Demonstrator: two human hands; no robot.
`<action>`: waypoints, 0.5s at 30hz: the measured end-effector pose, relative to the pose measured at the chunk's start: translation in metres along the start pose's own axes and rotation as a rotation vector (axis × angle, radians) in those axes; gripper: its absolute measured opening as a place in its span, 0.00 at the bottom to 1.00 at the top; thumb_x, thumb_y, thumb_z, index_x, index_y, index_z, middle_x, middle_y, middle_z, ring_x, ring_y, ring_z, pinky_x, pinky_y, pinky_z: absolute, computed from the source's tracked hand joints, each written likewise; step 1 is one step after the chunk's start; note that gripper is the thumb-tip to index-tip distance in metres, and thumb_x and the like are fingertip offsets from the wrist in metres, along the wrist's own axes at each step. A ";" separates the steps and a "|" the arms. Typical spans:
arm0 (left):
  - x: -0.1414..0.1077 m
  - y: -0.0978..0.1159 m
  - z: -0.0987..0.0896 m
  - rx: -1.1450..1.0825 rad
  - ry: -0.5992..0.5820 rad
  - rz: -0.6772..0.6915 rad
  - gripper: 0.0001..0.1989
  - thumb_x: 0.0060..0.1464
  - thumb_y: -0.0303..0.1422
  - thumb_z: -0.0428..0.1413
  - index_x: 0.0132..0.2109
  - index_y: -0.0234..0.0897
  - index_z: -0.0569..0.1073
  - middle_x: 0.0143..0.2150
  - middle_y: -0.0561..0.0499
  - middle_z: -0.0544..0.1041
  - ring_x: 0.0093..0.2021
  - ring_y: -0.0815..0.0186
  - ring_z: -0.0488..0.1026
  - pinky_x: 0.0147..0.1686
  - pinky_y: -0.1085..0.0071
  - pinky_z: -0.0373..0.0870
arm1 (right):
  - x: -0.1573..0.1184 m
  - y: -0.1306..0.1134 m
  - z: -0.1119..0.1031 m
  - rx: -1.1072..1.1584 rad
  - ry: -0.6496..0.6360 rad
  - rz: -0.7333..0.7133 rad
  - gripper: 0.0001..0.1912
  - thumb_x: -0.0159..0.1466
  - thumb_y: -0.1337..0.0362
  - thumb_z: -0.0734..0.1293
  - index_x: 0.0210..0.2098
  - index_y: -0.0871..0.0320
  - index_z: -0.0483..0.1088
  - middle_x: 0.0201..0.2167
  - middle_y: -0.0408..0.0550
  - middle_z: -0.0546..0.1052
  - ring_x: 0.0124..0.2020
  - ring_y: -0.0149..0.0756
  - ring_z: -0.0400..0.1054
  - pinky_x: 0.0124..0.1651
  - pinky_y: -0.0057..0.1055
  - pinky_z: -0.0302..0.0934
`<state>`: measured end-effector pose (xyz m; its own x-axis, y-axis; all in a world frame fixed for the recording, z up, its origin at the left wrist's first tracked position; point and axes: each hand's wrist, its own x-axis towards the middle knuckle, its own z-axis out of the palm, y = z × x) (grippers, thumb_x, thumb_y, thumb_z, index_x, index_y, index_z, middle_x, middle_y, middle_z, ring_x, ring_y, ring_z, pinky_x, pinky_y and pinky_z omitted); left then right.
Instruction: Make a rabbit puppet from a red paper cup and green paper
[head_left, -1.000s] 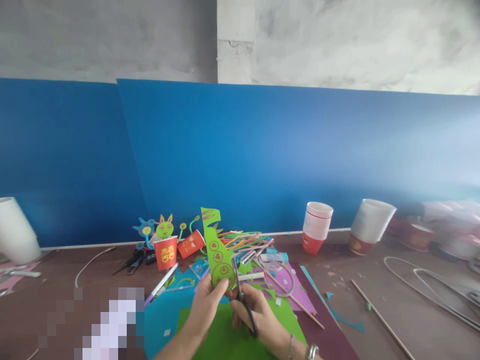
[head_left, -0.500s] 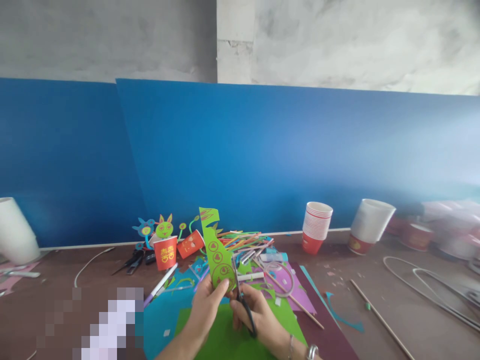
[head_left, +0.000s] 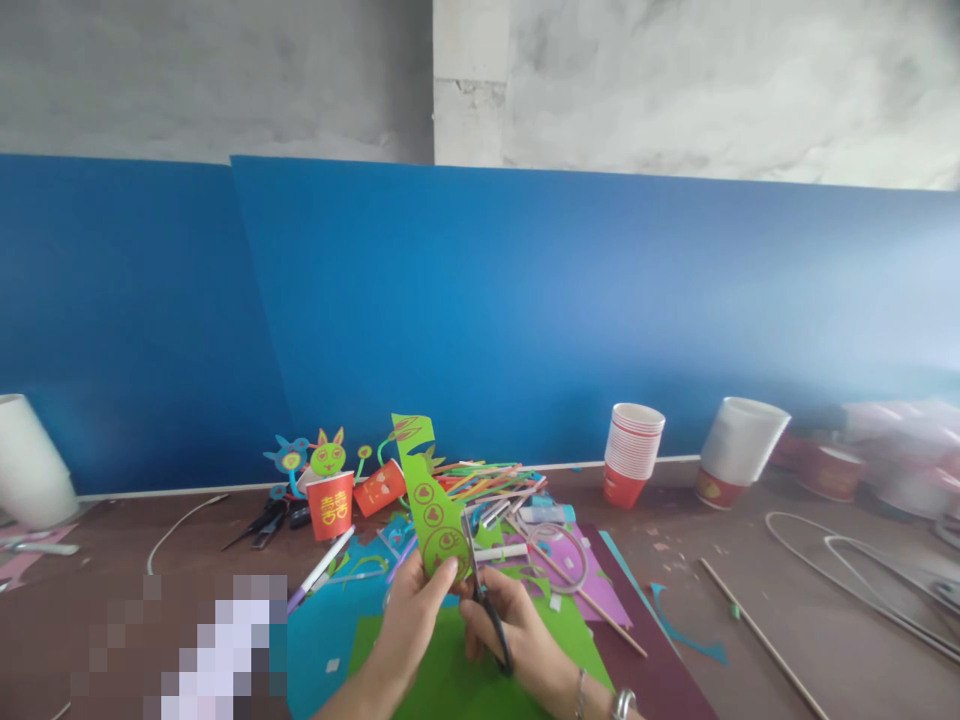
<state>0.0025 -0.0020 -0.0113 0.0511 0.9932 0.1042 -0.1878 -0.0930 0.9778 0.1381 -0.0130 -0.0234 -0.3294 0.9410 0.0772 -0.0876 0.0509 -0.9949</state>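
Note:
My left hand (head_left: 411, 608) pinches the lower end of a green paper strip (head_left: 430, 508) with circles, hearts and leaf-like shapes drawn on it in red. Black-handled scissors (head_left: 491, 620) are in my right hand (head_left: 517, 625), their blades pointing up along the right edge of the strip, beside the largest drawn circle. Below both hands lies a green paper sheet (head_left: 450, 668) on top of a blue sheet (head_left: 315, 645). Just beyond the strip is a pile of coloured sticks (head_left: 487, 480).
Red paper cups (head_left: 331, 508) with paper figures stand at back left. A cup stack (head_left: 634, 450) and a tilted cup stack (head_left: 742, 450) are at back right. A wooden stick (head_left: 761, 635) and cable (head_left: 862, 565) lie on the right; a marker (head_left: 322, 568) lies left. A blue panel (head_left: 487, 300) stands behind.
The top of the green paper strip has tilted slightly to the left. Both hands and the scissors stay in nearly the same place.

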 end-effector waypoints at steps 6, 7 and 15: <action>-0.001 0.002 0.001 0.004 0.019 -0.005 0.15 0.48 0.40 0.59 0.38 0.33 0.73 0.31 0.48 0.78 0.31 0.60 0.74 0.35 0.67 0.69 | 0.000 0.001 0.000 -0.017 0.020 0.001 0.24 0.50 0.45 0.71 0.29 0.59 0.63 0.13 0.34 0.64 0.14 0.24 0.58 0.17 0.21 0.50; -0.001 0.002 0.000 0.006 0.023 -0.008 0.15 0.47 0.41 0.59 0.38 0.33 0.74 0.31 0.48 0.78 0.31 0.60 0.74 0.34 0.68 0.69 | 0.000 0.002 0.000 -0.016 0.020 -0.002 0.24 0.50 0.45 0.71 0.29 0.58 0.63 0.13 0.35 0.64 0.14 0.24 0.58 0.17 0.21 0.49; 0.001 -0.001 -0.001 0.002 0.026 -0.008 0.17 0.46 0.42 0.60 0.38 0.33 0.74 0.32 0.47 0.78 0.32 0.60 0.74 0.34 0.68 0.70 | 0.000 0.003 0.000 -0.037 0.019 0.014 0.24 0.51 0.44 0.70 0.28 0.58 0.61 0.12 0.34 0.62 0.12 0.25 0.58 0.15 0.21 0.48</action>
<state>0.0015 -0.0004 -0.0128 0.0275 0.9954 0.0916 -0.1853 -0.0850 0.9790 0.1380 -0.0123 -0.0260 -0.3126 0.9478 0.0627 -0.0480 0.0502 -0.9976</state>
